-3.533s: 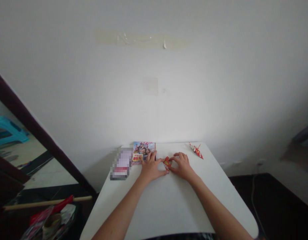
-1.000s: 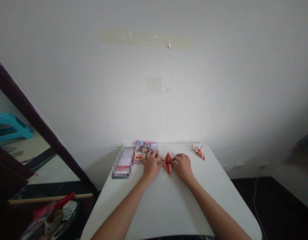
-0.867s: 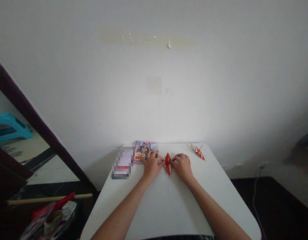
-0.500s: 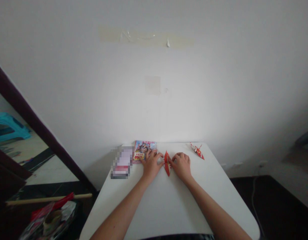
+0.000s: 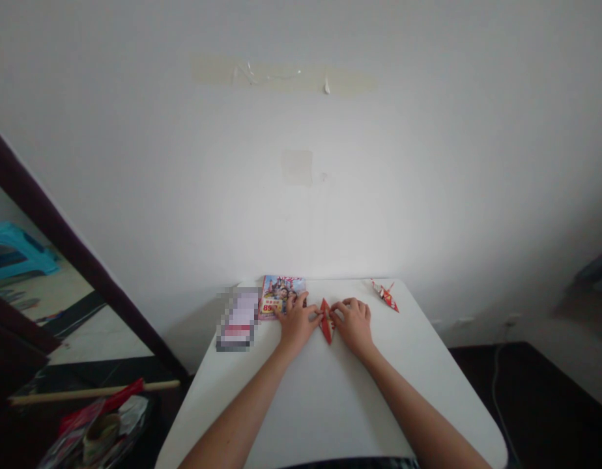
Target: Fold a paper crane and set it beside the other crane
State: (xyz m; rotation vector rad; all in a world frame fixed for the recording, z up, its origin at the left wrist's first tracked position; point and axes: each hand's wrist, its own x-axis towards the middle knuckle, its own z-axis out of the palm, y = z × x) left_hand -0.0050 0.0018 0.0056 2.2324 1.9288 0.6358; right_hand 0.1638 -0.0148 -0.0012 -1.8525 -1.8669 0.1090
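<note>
A red folded paper (image 5: 327, 331), long and pointed at both ends, lies on the white table between my hands. My left hand (image 5: 297, 322) pinches its left side with thumb and forefinger, while the other fingers reach over the corner of a printed booklet (image 5: 273, 292). From the right, my right hand (image 5: 354, 322) grips the opposite side of the paper with its fingertips. The fingers partly cover the paper's middle. Farther right, a folded paper crane (image 5: 386, 296) in red and white rests near the back edge.
The white table (image 5: 330, 404) stands against the wall. A pixelated phone-like slab (image 5: 239, 319) lies at its left edge. To the left on the floor are a bin with rubbish (image 5: 105, 430), a wooden stick (image 5: 159, 385) and a dark-framed mirror (image 5: 86, 241) reflecting a blue stool.
My left fingertips have closed in on the paper's left side. The paper looks slightly narrower and its top point sits a little lower. My right hand has barely moved.
</note>
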